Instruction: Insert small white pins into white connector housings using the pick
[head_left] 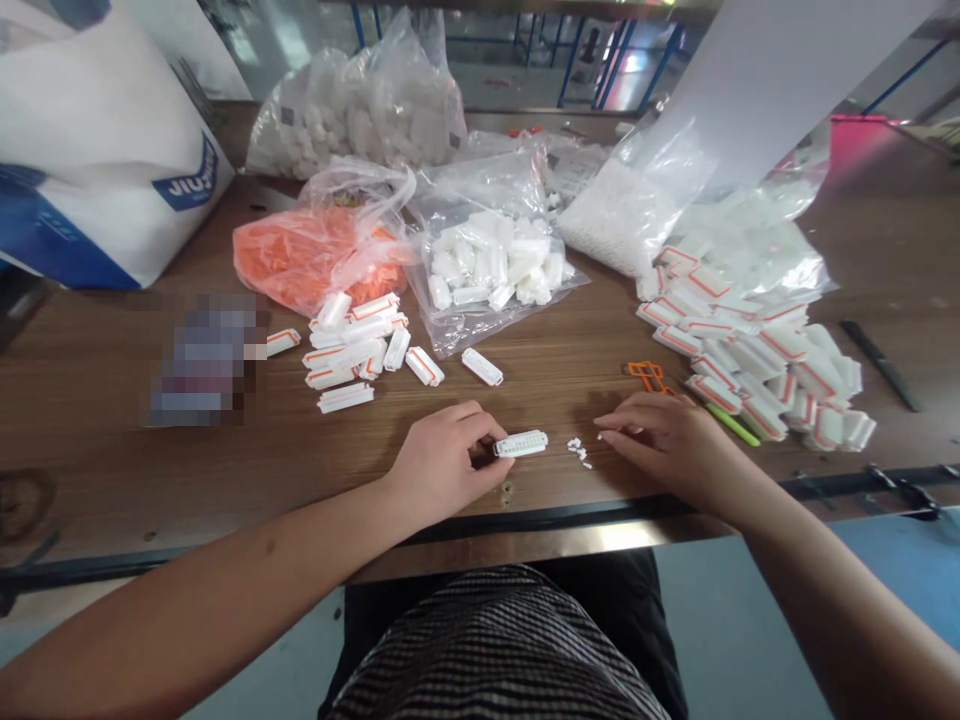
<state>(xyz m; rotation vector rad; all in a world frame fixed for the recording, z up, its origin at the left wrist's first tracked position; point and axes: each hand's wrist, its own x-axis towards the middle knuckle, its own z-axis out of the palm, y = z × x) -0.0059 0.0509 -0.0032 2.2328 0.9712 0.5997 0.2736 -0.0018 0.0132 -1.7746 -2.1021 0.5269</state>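
My left hand (457, 452) pinches one end of a white plastic connector housing (523, 444), its face with rows of small holes turned up. To the right of the housing, a little heap of tiny white pegs (577, 449) lies on the table. My right hand (660, 440) is closed beside that heap, thumb and forefinger together with a tiny white peg (600, 436) at their tips. Just beyond the right hand lie orange plastic frames (648, 376). A yellow-green stick (733, 424) rests near its wrist.
White housings with orange strips (352, 345) sit at left; a larger pile of housings (757, 360) is at right. Behind stand bags of orange parts (315, 255), white housings (491, 260) and white pegs (630, 215). A black tool (881, 365) lies far right, a big white sack (97, 140) far left.
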